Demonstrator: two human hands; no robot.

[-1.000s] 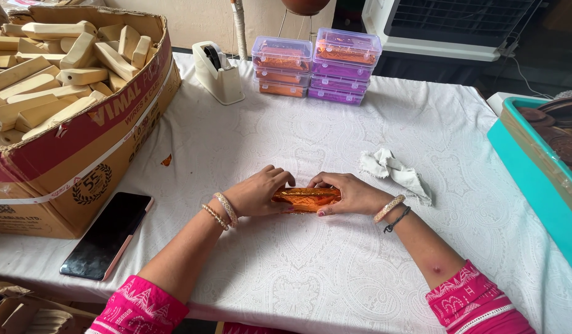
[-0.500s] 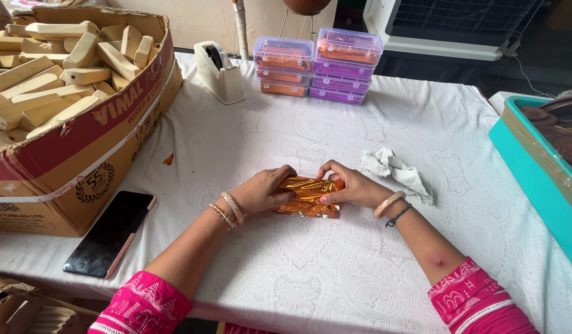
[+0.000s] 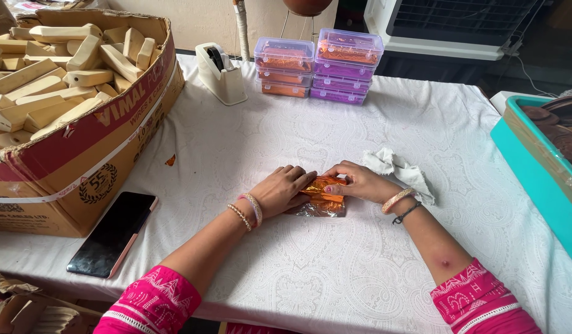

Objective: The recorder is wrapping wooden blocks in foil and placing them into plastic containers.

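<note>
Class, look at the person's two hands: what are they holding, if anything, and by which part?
Both hands grip an orange foil-wrapped block lying on the table: the left hand covers its left end, the right hand its right end and top edge.

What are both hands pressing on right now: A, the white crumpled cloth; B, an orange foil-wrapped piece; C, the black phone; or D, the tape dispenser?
B: the left hand and right hand both rest on the orange foil-wrapped piece on the white tablecloth.

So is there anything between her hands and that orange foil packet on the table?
No. The left hand and right hand both rest directly on the orange foil packet; the white cloth lies beside it.
</note>
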